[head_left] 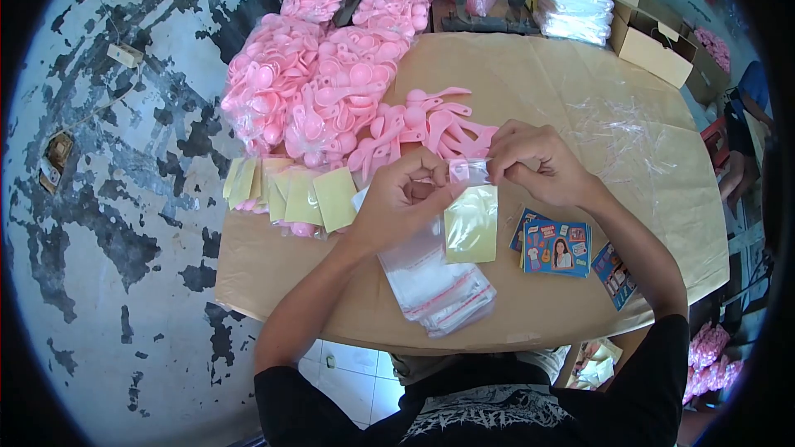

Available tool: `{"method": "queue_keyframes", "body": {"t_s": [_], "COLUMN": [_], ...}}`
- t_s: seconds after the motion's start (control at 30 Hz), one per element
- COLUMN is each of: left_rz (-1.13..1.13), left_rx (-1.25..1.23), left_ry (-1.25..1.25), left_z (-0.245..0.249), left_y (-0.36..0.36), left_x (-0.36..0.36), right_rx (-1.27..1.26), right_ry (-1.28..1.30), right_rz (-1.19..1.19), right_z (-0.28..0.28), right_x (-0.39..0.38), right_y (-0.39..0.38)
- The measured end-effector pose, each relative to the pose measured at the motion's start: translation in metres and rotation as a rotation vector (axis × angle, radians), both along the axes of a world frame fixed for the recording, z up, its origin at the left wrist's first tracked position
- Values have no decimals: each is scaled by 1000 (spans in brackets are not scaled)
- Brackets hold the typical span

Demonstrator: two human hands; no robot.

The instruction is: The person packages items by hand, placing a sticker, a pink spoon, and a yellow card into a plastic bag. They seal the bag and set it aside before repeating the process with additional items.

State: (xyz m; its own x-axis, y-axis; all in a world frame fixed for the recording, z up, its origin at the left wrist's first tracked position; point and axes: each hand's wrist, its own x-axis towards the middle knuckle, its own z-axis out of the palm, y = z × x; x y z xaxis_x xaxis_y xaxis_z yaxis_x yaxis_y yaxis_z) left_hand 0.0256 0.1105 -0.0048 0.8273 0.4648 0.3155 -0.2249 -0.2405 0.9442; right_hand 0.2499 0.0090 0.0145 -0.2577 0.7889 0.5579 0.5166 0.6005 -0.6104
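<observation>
Your left hand [418, 199] and right hand [538, 164] each pinch an upper side of a clear packet [470, 209], fingers closed on its edges. The packet hangs upright between them, a yellow card and something pink inside. Below it, a stack of clear bags [439, 285] lies on the brown table [580, 314], extending under your left hand. Picture cards [558, 248] lie beneath your right forearm. Loose pink spoons [447, 128] sit just beyond both hands; yellow-carded packets [305, 197] lie left of your left hand.

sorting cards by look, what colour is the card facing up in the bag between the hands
Plain pale yellow, head view.
</observation>
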Motion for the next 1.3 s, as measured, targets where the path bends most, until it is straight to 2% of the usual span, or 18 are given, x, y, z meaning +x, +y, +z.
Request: {"method": "queue_keyframes", "body": {"t_s": [0.1, 0.17, 0.3, 0.43, 0.57, 0.67, 0.7, 0.77, 0.8, 0.87, 1.03, 1.13, 1.23, 1.3], "left_rz": [-32, -62, -84, -13, 58, 117, 187, 545, 651, 776, 952, 929, 1016, 1091], "left_rx": [-92, -103, -172, -220, -293, -174, -121, 104, 197, 174, 346, 240, 323, 512], "left_ry": [36, 97, 59, -25, 6, 30, -133, -12, -41, -43, 464, 410, 456, 543], "left_z": [-1, 1, 9, 19, 17, 23, 34, 56, 62, 74, 46, 43, 37, 31], "left_y": [-1, 0, -2, 1, 13, 25, 23, 41, 54, 69, 141, 139, 138, 140], "left_x": [2, -1, 0, -2, -6, -17, -20, -47, -66, -104, -196, -188, -173, -169], "right_rx": [-170, -234, -361, -322, -335, -334, -322, -308, -301, -322, -347, -355, -378, -368], "right_ry": [232, 182, -21, 88, 131, 89, 62, 62, 65, 88, 62, 24, -1, -28], "right_rz": [-119, -171, -178, -140, -145, -148, -145, -144, -145, -153, -132, -121, -115, -109], "right_z": [-5, 6, 21, 20, 11, 13, 14, 20, 22, 28, 28, 28, 30, 30], "right_x": [-1, -16, -28, -20, -10, -9, -9, -9, -10, -10, -4, -4, -5, -4], "right_y": [-1, -8, -15, -13, -7, -7, -8, -10, -11, -14, -15, -15, -16, -16]}}
